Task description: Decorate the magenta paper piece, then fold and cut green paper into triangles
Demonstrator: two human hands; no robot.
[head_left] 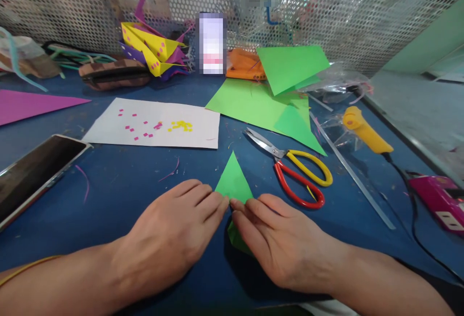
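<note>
A small folded green paper [233, 180] lies on the blue table [126, 180], its point facing away from me. My left hand [174, 234] and my right hand [279, 238] rest flat on the paper's near part, fingertips meeting at its middle and pressing it down. Most of the paper's lower half is hidden under my hands. Scissors [293, 168] with one red and one yellow handle lie just right of the paper.
A white sheet [155, 125] with tiny pink and yellow bits, green sheets [261, 98], folded yellow-purple paper shapes [152, 50], a phone [32, 173] at left, a purple sheet [25, 103], a yellow glue gun [364, 130], a pink power strip [440, 197], mesh wall behind.
</note>
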